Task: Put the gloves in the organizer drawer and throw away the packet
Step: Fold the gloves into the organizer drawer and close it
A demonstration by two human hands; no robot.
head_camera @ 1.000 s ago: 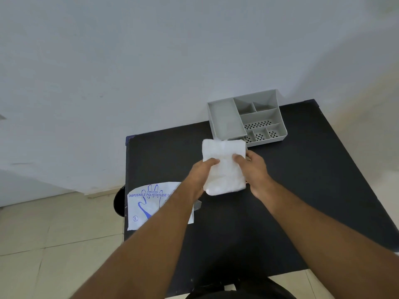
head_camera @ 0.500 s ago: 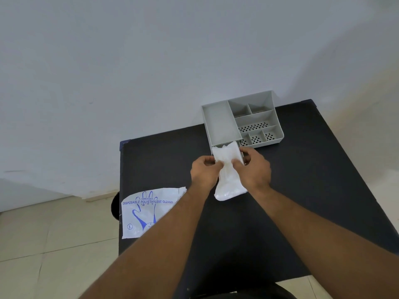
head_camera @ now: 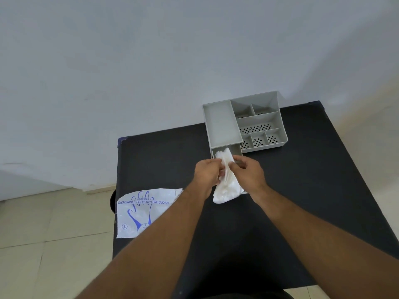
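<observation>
feeding gloves (head_camera: 225,186) into drawer (head_camera: 236,149) | both hands (head_camera: 228,175) gripping

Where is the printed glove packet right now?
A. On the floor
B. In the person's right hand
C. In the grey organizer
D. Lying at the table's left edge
D: the packet lies flat on the black table, overhanging its left edge, touched by neither hand.
</observation>
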